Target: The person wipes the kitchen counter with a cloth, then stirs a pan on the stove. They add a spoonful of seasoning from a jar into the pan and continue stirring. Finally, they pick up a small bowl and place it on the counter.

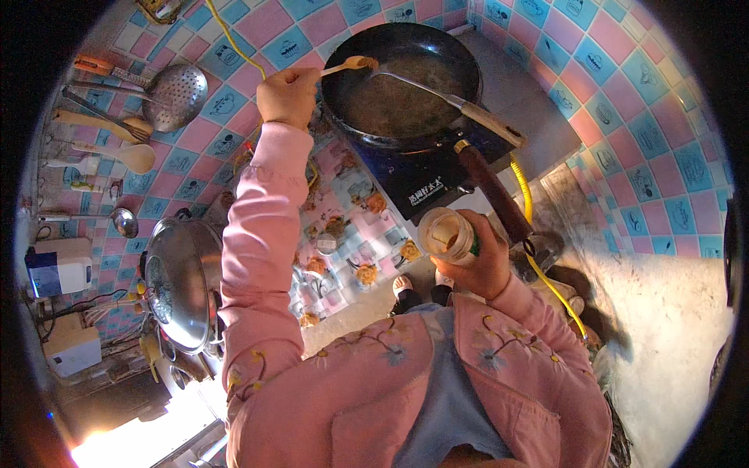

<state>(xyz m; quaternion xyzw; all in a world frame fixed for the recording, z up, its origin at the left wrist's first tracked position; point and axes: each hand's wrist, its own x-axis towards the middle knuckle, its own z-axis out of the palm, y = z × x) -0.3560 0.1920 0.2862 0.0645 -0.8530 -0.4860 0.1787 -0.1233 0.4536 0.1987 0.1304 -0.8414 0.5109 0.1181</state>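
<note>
My left hand (288,96) grips a small wooden spoon (351,63), holding it over the left part of a black frying pan (404,40). Brown powder lies in the spoon's bowl. Murky liquid (392,108) covers the pan's bottom. A metal spatula (430,90) rests in the pan, its wooden handle extending over the right rim. Below the pan, my right hand (488,257) is closed around a clear plastic jar (445,231), whose open mouth faces up; some brown contents show inside. The pan's dark handle (494,193) runs close by this hand.
The pan sits on a black cooker (430,178) bearing writing. A yellow hose (522,181) hangs on the right. At left stands a large metal pot (213,281) with a glass lid. A skimmer (175,96), ladle (124,222) and wooden spoons (137,158) hang along the tiled wall.
</note>
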